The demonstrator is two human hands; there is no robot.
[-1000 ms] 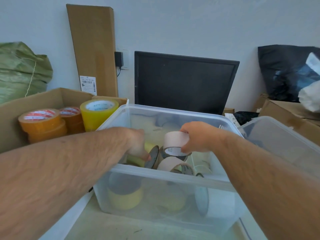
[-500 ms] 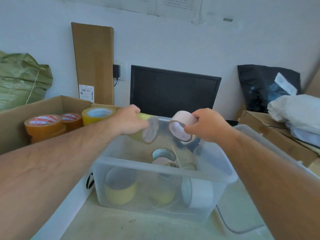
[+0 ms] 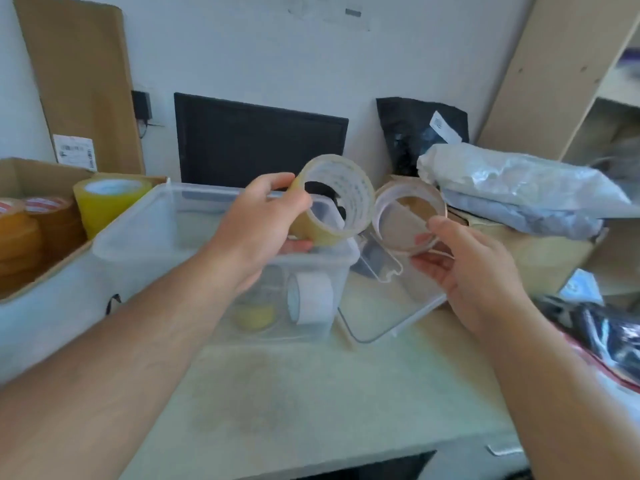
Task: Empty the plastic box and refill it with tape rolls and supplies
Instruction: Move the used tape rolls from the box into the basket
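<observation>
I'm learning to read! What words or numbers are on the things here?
No text here is sharp enough to read.
White sticker on the leaning cardboard: barcode and print, too small.
Tape roll in the left hand: core print blurred.
Red-and-white labels on the brown tape rolls: blurred.

Box (image 3: 138, 233): translucent frosted plastic, smooth. Lid (image 3: 391, 306): clear plastic, glossy rim. Yellowish tape (image 3: 332, 206) in left hand: glossy film, printed paper core. Pale tape (image 3: 408, 216) in right hand: matt, papery. White roll (image 3: 311, 303): matt. Carton (image 3: 38, 174): matt brown cardboard. Bag (image 3: 519, 178): crinkled, shiny plastic. Table (image 3: 311, 403): pale, matt, mottled.
</observation>
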